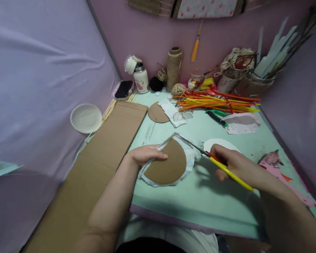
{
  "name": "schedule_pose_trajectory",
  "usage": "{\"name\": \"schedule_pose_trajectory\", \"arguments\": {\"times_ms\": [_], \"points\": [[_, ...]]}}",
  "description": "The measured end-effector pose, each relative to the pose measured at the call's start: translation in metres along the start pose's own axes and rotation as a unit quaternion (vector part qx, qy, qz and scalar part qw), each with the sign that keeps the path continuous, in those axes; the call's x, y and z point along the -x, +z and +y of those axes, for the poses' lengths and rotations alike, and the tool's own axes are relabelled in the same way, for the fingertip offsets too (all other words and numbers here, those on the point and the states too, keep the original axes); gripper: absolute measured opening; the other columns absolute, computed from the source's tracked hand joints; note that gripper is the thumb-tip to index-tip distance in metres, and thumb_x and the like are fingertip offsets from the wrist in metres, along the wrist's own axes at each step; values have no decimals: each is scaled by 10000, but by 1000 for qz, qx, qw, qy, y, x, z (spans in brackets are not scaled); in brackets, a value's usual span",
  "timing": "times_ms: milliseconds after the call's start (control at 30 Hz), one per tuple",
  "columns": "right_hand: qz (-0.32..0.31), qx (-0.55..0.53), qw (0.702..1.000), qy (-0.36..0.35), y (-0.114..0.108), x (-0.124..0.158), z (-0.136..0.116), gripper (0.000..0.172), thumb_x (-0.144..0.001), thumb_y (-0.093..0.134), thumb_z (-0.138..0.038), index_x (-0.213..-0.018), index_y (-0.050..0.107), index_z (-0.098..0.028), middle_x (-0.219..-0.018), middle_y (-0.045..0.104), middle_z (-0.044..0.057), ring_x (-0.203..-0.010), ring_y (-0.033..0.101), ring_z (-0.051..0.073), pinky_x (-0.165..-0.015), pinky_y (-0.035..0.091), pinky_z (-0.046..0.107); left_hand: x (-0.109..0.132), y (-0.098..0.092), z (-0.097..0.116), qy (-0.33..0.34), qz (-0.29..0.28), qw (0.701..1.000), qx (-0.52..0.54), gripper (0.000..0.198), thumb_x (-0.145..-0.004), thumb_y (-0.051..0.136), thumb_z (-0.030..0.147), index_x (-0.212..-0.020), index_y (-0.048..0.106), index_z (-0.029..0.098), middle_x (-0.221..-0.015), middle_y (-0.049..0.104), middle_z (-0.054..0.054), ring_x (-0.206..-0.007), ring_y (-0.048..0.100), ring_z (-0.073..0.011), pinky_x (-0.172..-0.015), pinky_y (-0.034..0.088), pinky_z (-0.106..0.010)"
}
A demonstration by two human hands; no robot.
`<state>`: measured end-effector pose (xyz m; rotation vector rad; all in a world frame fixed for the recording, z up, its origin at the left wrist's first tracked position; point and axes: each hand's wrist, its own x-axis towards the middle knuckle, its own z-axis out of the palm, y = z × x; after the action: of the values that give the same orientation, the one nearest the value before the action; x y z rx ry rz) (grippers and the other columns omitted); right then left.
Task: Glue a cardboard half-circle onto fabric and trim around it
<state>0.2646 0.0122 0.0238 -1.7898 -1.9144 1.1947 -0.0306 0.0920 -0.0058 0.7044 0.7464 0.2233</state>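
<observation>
My left hand point(149, 154) pinches a semicircular cardboard piece point(168, 165) at its left edge, thumb on top. White patterned fabric point(190, 161) lies under the cardboard and sticks out around its edge. My right hand point(226, 163) is closed round scissors point(230, 173) with a yellow and a red handle. The scissor blades point up and left, with their tips at the fabric's top corner. Beneath the right hand lies a white round piece point(218, 143), partly hidden.
A long cardboard sheet point(105, 140) covers the left side, beside a paper plate point(85, 118). Pipe cleaners point(216, 102), pliers point(217, 118), twine point(174, 68), a bottle point(141, 80) and another cardboard semicircle point(158, 113) lie or stand toward the back. Pink scraps point(274, 167) lie right.
</observation>
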Motion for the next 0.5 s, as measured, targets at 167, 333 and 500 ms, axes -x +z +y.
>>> {"name": "schedule_pose_trajectory", "arguments": {"times_ms": [167,333,500], "points": [[5,-15,1000,-1,0,-1,0,392,-588,710,-431,-703,382,-249,-642,449,-61,-620,392,145,-564,324,259,-1,-2,-1,-6,-3,1000,-8,416,-551,896,282,-906,733,140,-794,767,-68,-709,708,-186,-823,551,-329],[19,-32,999,-4,-1,0,1,415,-600,722,-472,-680,385,-245,-622,453,-59,-606,404,142,-547,322,252,-3,-4,-2,-5,-16,1000,-11,486,-586,878,295,-1015,723,126,-866,773,-89,-739,707,-192,-803,537,-319],[56,-57,997,7,-1,-4,8,418,-585,711,-522,-660,404,-248,-594,444,-50,-579,382,140,-509,303,250,-7,-3,5,110,-31,993,18,593,-693,796,368,-1222,654,139,-1115,748,-122,-973,717,-255,-808,522,-289]]}}
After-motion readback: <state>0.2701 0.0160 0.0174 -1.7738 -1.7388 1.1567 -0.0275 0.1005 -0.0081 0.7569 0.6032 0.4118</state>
